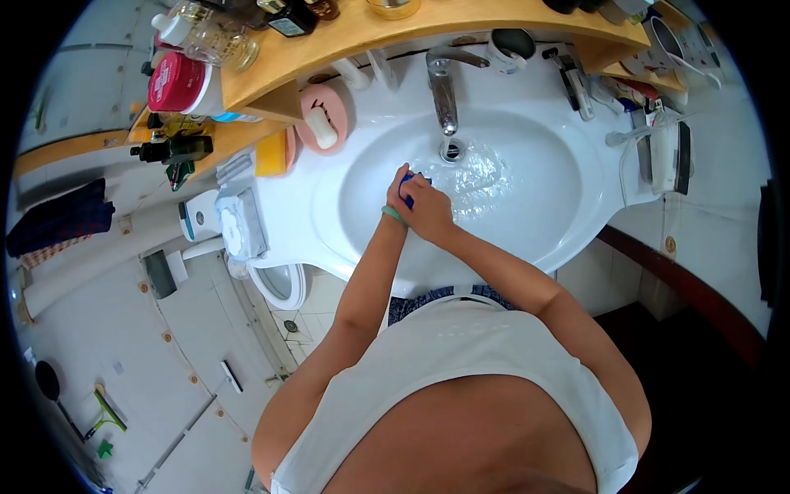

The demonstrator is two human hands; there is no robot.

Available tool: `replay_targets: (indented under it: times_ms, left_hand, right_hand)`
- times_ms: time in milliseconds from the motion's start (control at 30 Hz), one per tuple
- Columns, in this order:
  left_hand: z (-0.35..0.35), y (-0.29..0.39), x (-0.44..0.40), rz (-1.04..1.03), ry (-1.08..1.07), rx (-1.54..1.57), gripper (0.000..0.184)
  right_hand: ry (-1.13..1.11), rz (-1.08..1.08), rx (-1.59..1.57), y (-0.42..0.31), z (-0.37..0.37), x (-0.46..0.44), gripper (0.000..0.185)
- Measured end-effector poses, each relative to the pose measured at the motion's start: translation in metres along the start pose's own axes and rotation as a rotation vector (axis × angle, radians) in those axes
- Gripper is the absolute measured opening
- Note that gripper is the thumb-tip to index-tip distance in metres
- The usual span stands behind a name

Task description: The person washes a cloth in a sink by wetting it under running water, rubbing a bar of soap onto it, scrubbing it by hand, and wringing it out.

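Note:
Over the left part of the white sink basin [543, 181], my left hand [396, 193] and my right hand [429, 207] are pressed together around a small dark blue object [406, 191]. Most of that object is hidden by the fingers, so its kind cannot be made out. A green band circles my left wrist. From the metal faucet [443, 95], water runs down beside the drain [452, 150] and ripples on the right of the basin. Both hands are below and left of the stream, apart from it.
A white soap bar [321, 128] lies on a pink dish [339, 111] left of the faucet, near a yellow sponge [270, 156]. Bottles and jars crowd the wooden shelf [346, 37]. A cup [510, 51] stands right of the faucet. The toilet [280, 284] is lower left.

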State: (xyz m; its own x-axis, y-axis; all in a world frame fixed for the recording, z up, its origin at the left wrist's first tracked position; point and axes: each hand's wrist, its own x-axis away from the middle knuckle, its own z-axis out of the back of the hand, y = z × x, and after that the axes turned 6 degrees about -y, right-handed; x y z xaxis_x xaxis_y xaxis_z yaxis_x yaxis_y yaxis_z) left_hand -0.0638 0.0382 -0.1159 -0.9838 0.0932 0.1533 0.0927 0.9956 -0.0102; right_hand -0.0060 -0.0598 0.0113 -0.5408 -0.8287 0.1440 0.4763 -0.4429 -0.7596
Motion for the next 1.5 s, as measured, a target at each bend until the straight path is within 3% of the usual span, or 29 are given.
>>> replay_targets:
  times_ms: [100,200,267,333,367,400,467,533,600,633,667,733,800,867,900,967,1000,1067,1200,1267,1300,1333,1400,1433,1467,1500]
  left_hand:
    - [-0.006,-0.017,-0.002,-0.097,0.047,-0.038,0.032]
    - [-0.071,-0.033,-0.019,-0.213,0.885,-0.448,0.033]
    - [-0.049,-0.021,-0.02,-0.24,0.842,-0.416,0.03]
    - [0.024,-0.006,-0.012,-0.284,0.492,-0.271,0.027]
    - [0.035,-0.004,-0.012,-0.233,0.47,-0.386,0.023]
    - [0.006,-0.01,-0.017,-0.231,0.471,-0.387,0.023]
    - [-0.085,-0.021,-0.033,-0.105,0.909,-0.479,0.026]
    - [-0.077,-0.01,-0.04,-0.071,0.869,-0.634,0.029]
    - [-0.075,0.002,-0.049,-0.167,0.671,-0.539,0.033]
    - [-0.105,0.01,-0.051,-0.094,0.586,-0.413,0.032]
    - [-0.117,0.013,-0.052,-0.098,0.585,-0.419,0.032]
    - [-0.13,0.017,-0.055,-0.127,0.464,-0.236,0.032]
    - [-0.133,0.016,-0.054,-0.121,0.501,-0.239,0.033]
    - [-0.129,0.012,-0.052,-0.212,0.314,-0.113,0.035]
    - [-0.131,0.013,-0.053,-0.204,0.315,-0.118,0.035]
    - [-0.137,0.016,-0.052,-0.186,0.32,-0.184,0.034]
    - [-0.136,0.02,-0.051,-0.187,0.321,-0.183,0.034]
    - [-0.13,0.029,-0.048,-0.129,0.381,-0.274,0.037]
    - [-0.097,0.026,-0.06,-0.122,0.537,-0.334,0.042]
    - [-0.063,0.019,-0.075,-0.01,0.455,-0.22,0.043]
    - [-0.038,0.017,-0.082,-0.04,0.356,-0.187,0.041]
    - [0.01,0.027,-0.092,0.063,-0.157,-0.105,0.041]
    - [0.011,0.001,-0.103,0.009,-0.364,-0.022,0.039]
    - [0.009,-0.013,-0.11,-0.007,-0.435,0.008,0.039]
    - [0.006,-0.017,-0.109,-0.043,-0.317,0.0,0.038]
    - [-0.022,-0.022,-0.105,-0.109,-0.017,-0.05,0.037]
  right_hand:
    - [-0.087,-0.17,0.001,0.0,0.017,-0.021,0.022]
    - [0.039,-0.323,-0.017,0.045,0.008,-0.052,0.022]
    - [0.083,-0.29,0.008,0.039,0.0,-0.041,0.025]
    - [0.235,-0.188,-0.068,0.013,-0.001,-0.017,0.027]
    - [0.169,-0.249,-0.095,-0.012,0.02,-0.01,0.029]
    - [0.17,-0.251,-0.095,-0.003,0.02,-0.014,0.029]
    - [0.091,-0.375,-0.026,0.037,0.016,-0.033,0.032]
    - [0.163,-0.336,-0.103,0.071,0.012,-0.043,0.036]
    - [0.177,-0.258,-0.521,0.094,0.019,-0.055,0.039]
    - [0.099,-0.156,-0.725,0.145,-0.009,-0.067,0.044]
    - [0.1,-0.149,-0.727,0.144,-0.003,-0.065,0.044]
    - [-0.087,-0.446,-1.121,0.133,0.013,-0.059,0.048]
    - [-0.09,-0.417,-1.183,0.129,0.019,-0.057,0.049]
    - [-0.146,-0.56,-1.536,0.124,0.024,-0.054,0.051]
    - [-0.138,-0.557,-1.542,0.117,0.03,-0.051,0.051]
    - [-0.32,-0.462,-1.908,0.103,0.043,-0.048,0.054]
    - [-0.322,-0.464,-1.908,0.106,0.041,-0.05,0.054]
    - [-0.08,-0.452,-1.761,0.112,0.035,-0.056,0.045]
    - [0.066,-0.505,-1.537,0.106,0.044,-0.058,0.031]
    - [0.191,-0.326,-1.18,0.082,0.041,-0.05,0.022]
    - [0.275,-0.205,-0.847,0.069,0.037,-0.044,0.026]
    - [0.243,-0.194,-0.552,0.042,0.048,-0.033,0.029]
    - [0.321,-0.128,-0.253,0.016,0.048,-0.025,0.032]
    - [0.324,-0.127,-0.249,0.021,0.049,-0.03,0.032]
    - [0.337,-0.215,-0.166,0.029,0.048,-0.039,0.028]
    - [0.348,-0.302,-0.086,0.037,0.048,-0.049,0.024]
